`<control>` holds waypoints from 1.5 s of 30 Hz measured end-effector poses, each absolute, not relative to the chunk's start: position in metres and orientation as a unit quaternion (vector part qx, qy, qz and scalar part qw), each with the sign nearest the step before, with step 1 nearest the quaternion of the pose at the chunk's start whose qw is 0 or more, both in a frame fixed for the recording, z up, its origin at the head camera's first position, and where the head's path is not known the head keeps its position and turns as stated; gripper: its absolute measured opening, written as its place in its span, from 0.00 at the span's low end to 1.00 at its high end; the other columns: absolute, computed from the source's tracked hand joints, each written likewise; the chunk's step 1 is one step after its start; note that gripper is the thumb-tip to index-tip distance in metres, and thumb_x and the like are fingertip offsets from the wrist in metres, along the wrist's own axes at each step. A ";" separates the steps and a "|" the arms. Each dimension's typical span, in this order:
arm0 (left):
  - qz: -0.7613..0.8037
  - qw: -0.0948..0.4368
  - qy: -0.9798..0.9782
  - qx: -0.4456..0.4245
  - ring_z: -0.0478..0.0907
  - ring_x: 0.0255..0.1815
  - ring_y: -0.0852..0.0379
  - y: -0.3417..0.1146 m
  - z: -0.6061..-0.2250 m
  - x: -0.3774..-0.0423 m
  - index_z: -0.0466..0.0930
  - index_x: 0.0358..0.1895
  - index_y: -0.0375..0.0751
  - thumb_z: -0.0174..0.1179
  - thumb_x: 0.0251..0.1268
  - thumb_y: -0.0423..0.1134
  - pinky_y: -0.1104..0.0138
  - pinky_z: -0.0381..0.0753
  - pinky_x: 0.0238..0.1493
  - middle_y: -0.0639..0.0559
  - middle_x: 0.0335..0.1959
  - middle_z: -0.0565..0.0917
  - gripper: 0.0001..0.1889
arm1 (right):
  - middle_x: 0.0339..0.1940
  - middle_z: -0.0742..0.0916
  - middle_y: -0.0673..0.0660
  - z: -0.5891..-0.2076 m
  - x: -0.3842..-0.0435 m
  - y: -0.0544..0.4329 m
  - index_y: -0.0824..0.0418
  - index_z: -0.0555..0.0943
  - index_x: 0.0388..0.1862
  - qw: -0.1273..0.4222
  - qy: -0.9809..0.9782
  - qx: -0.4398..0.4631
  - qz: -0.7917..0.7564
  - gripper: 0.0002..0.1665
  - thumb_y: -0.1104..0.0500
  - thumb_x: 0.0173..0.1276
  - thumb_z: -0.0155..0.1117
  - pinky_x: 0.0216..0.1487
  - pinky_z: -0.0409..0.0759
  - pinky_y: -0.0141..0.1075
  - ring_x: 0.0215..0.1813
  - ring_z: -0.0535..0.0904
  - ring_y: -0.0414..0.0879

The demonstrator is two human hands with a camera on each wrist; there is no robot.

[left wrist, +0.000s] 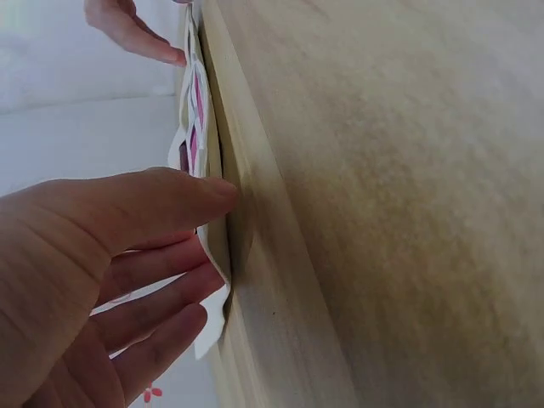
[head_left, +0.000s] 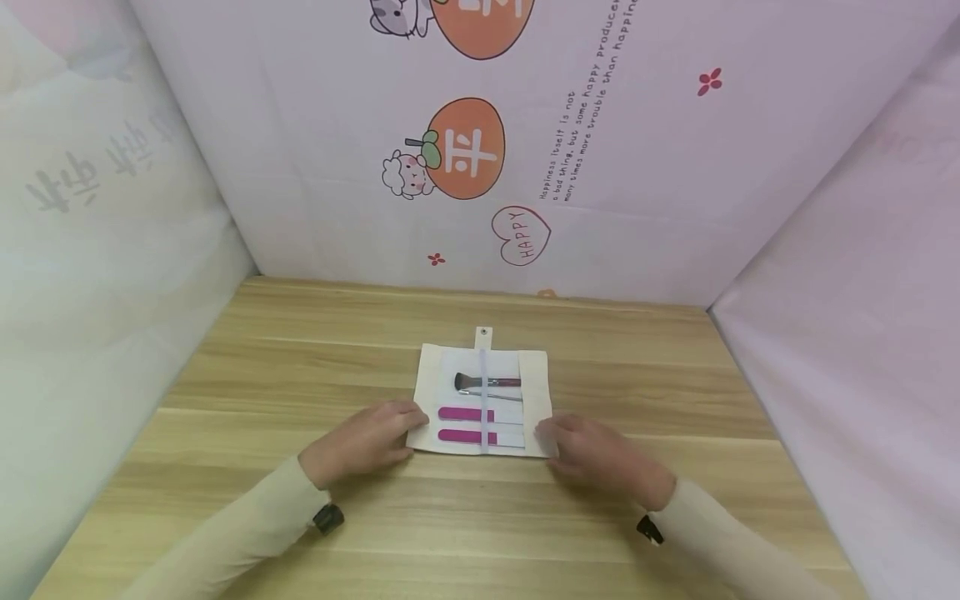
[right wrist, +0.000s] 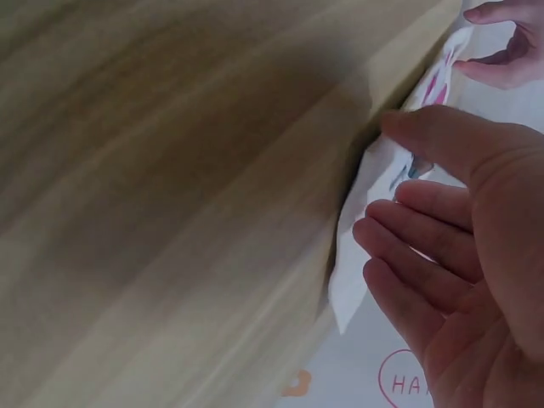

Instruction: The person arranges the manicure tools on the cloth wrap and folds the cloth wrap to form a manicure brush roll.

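Observation:
A cream fabric tool roll [head_left: 431, 367] lies spread open on the wooden table, its snap tab [head_left: 483, 336] pointing away from me. Under a pale elastic band [head_left: 484, 400] sit a dark fan brush [head_left: 461, 382], a thin metal-tipped tool [head_left: 480, 393] and two flat pink strips with rounded ends, an upper strip [head_left: 459, 413] and a lower strip [head_left: 457, 436]. My left hand [head_left: 367, 442] touches the roll's near left corner, thumb and fingers relaxed. At the near right corner is my right hand [head_left: 600, 454], fingers loosely straight and thumb at the edge in the right wrist view.
The wooden table [head_left: 315, 358] ends at a white printed backdrop [head_left: 337, 208] behind. White fabric walls rise at the left [head_left: 112, 250] and the right [head_left: 847, 292]. A dark wrist device [head_left: 327, 518] shows below the left sleeve, another device [head_left: 650, 530] below the right.

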State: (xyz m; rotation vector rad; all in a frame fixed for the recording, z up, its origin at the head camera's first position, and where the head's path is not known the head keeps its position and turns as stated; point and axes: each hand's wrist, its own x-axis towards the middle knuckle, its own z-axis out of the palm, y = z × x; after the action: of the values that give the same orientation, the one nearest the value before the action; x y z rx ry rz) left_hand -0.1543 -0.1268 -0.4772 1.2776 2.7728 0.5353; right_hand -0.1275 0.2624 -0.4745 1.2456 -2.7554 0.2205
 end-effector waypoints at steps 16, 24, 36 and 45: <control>0.315 0.087 0.872 0.365 0.84 0.46 0.65 -0.139 -0.479 -0.179 0.88 0.46 0.46 0.67 0.73 0.36 0.64 0.87 0.55 0.59 0.43 0.89 0.04 | 0.49 0.92 0.57 -0.464 -0.141 0.266 0.65 0.86 0.54 -0.030 -0.921 0.353 0.161 0.14 0.64 0.71 0.67 0.52 0.89 0.41 0.49 0.89 0.45; 0.381 0.122 0.859 0.320 0.83 0.41 0.64 -0.142 -0.481 -0.194 0.87 0.44 0.50 0.64 0.77 0.40 0.69 0.85 0.47 0.59 0.39 0.88 0.03 | 0.49 0.93 0.57 -0.455 -0.161 0.271 0.63 0.88 0.50 -0.067 -0.918 0.307 0.241 0.10 0.63 0.74 0.67 0.54 0.89 0.41 0.52 0.90 0.49; 0.378 0.112 0.878 0.270 0.80 0.39 0.62 -0.138 -0.486 -0.219 0.87 0.44 0.43 0.60 0.80 0.41 0.67 0.82 0.45 0.54 0.39 0.88 0.08 | 0.43 0.92 0.50 -0.464 -0.194 0.277 0.58 0.89 0.46 -0.066 -0.923 0.229 0.302 0.06 0.59 0.75 0.69 0.50 0.87 0.36 0.45 0.87 0.40; 0.325 0.100 0.905 0.255 0.78 0.36 0.60 -0.128 -0.490 -0.228 0.86 0.40 0.43 0.60 0.79 0.38 0.63 0.80 0.44 0.53 0.36 0.86 0.07 | 0.38 0.91 0.46 -0.473 -0.212 0.276 0.53 0.89 0.40 -0.069 -0.923 0.231 0.300 0.02 0.59 0.75 0.70 0.47 0.85 0.34 0.41 0.85 0.39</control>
State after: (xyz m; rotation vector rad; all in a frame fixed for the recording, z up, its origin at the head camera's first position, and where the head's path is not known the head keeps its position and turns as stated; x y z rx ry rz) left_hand -0.2278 -0.1278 -0.4900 0.7548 2.6745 0.9607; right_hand -0.2119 0.2756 -0.4734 0.7602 -3.0346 0.9856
